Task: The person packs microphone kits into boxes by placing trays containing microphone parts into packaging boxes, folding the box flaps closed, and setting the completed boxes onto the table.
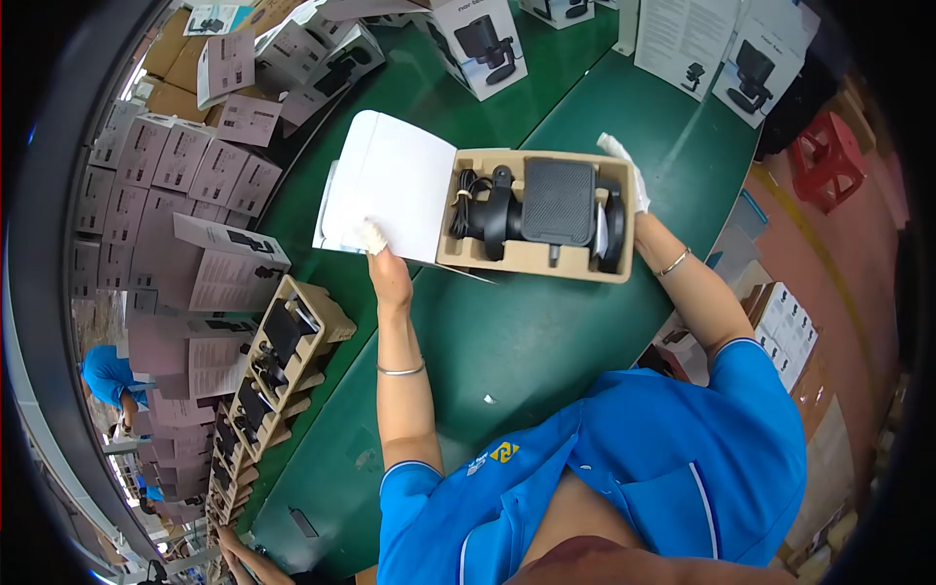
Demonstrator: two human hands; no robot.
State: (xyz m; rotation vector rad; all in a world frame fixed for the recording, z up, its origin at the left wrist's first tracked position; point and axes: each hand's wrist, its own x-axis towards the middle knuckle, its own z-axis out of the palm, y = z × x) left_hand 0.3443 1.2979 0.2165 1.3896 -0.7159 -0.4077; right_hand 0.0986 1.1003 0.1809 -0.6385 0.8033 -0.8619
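Observation:
A white cardboard box (pixel 390 180) lies tilted before me, its open end facing right. My left hand (pixel 388 273) grips its lower left edge, with a white-covered thumb on the face and the other fingers hidden behind. Partly in the box is a tan moulded pulp tray (pixel 538 268). My right hand (pixel 639 200), its fingers also covered in white, holds the tray's right end. In the tray sit a black microphone (pixel 559 200), a coiled black cable (pixel 464 207), a black bracket (pixel 499 214) and a round black base (pixel 612 229).
Filled pulp trays (pixel 283 341) stand in a row along the conveyor at left. Stacked cartons (pixel 185 161) rise behind them. Printed microphone boxes (pixel 478 44) stand at the back of the green table (pixel 517 331). A co-worker's hands (pixel 239 556) show at bottom left. A red stool (pixel 827 161) is at right.

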